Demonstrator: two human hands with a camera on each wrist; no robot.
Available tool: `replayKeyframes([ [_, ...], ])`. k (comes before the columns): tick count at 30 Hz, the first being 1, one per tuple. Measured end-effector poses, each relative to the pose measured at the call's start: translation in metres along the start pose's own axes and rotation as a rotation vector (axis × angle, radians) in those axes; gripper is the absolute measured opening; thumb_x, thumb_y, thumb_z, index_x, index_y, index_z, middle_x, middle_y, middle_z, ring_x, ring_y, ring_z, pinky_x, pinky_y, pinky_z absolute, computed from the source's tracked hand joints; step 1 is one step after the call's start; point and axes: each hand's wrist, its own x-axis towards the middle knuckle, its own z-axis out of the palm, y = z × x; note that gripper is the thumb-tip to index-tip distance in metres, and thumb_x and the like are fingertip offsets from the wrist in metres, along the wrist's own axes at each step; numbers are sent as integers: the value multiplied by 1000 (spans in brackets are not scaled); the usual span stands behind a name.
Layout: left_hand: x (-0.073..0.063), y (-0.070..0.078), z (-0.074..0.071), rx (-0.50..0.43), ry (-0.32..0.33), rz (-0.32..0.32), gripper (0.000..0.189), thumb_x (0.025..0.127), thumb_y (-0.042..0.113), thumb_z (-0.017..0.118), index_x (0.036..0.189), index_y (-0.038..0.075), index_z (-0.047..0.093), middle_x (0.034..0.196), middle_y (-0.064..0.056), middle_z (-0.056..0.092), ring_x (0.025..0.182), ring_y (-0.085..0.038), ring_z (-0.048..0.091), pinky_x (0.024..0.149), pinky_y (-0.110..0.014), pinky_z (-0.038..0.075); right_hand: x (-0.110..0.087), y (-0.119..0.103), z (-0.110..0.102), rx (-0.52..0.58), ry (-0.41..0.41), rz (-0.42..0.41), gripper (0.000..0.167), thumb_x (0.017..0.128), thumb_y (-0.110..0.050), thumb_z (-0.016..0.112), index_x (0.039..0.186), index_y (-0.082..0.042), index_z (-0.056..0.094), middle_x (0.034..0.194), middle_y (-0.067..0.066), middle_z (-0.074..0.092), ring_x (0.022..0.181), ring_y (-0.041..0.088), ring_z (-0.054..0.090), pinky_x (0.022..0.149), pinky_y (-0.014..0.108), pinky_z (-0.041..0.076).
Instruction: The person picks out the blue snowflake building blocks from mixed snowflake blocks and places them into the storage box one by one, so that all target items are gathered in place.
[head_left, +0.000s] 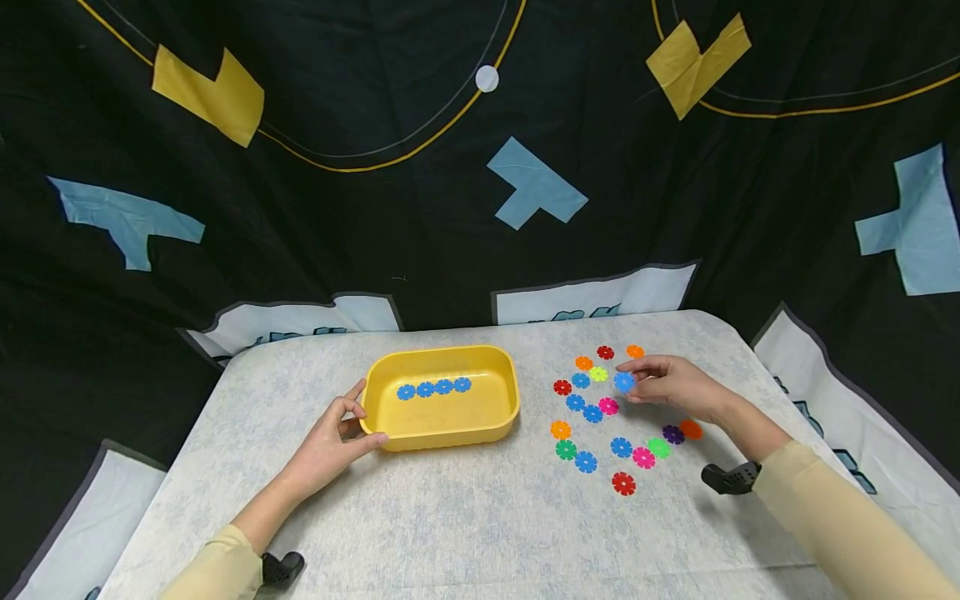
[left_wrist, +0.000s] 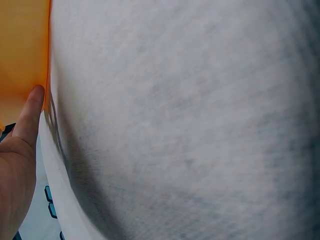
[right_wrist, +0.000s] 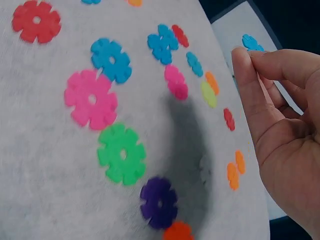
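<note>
A shallow yellow plastic tray sits left of the middle of the table, with a row of several blue snowflake discs lying in it. My left hand grips the tray's near left corner, its thumb along the front wall and its fingers at the left side. In the left wrist view the thumb touches the tray wall. Between thumb and index finger, my right hand pinches one blue snowflake disc, held above the table. The right wrist view shows that disc at the fingertips.
Scattered over the right side of the table are flat notched discs, including a red disc, a pink disc, a green disc, a purple disc and more blue discs. A dark patterned curtain hangs behind the table.
</note>
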Motion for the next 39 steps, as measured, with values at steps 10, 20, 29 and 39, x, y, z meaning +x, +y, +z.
replayKeyframes([
  [10,1,-2,-1,2,1,-3,58,88,41,82,113,6,43,170,1,15,127,-34,59,104,-42,49,15,-24,10,13,-30,-36,57,94,-13,75,144,2,52,117,17,53,105,26,56,102,49,51],
  [20,0,-1,-1,-11,3,9,58,87,40,83,112,6,43,170,0,15,128,-35,58,106,-46,46,35,-47,30,35,-52,-57,51,94,-12,76,141,-3,57,123,18,57,111,29,57,101,48,52],
  [29,0,-2,-1,-9,6,8,58,86,41,84,111,9,43,170,0,16,128,-34,59,106,-43,47,59,-70,61,83,-66,-23,51,90,-9,80,137,-3,61,114,16,54,103,28,65,97,43,55],
  [39,-1,0,-1,-10,9,5,60,85,43,84,111,8,43,170,2,17,126,-33,60,105,-44,47,81,-94,95,94,-101,-11,45,91,-4,78,133,-7,65,119,16,55,101,27,66,91,37,58],
])
